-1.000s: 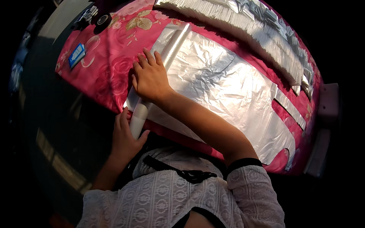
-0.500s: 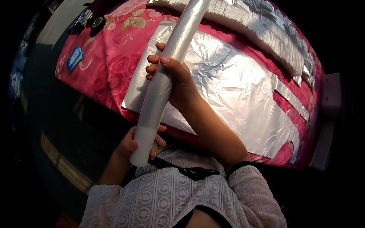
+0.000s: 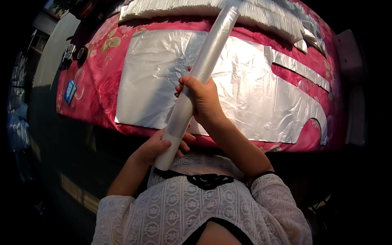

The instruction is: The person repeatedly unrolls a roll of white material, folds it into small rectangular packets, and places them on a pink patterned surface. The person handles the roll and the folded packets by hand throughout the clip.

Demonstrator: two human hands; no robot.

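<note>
A long roll of translucent whitish plastic film (image 3: 179,110) slants across in front of me, its near end by my waist and its far end over the back of the table. My right hand (image 3: 204,96) is wrapped round its middle, thumb on top. Close to the near end, my left hand (image 3: 159,147) grips the roll with the thumb on one side and fingers on the other. Beneath it lies a large flat silvery-white plastic bag (image 3: 253,94) with two handle strips at its right end. The roll hides part of the bag.
A long row of tightly stacked folded white bags (image 3: 269,18) runs along the back of the table. The pink flowered tablecloth (image 3: 102,85) carries a small blue-and-white packet (image 3: 70,92) and a black roll (image 3: 82,56) at the left. A chair-like dark shape (image 3: 349,57) stands right.
My view has shifted, so the table sits differently in it. The roll and both hands have moved slightly right relative to the bag, uncovering more of its left part. Both hands keep their grip.
</note>
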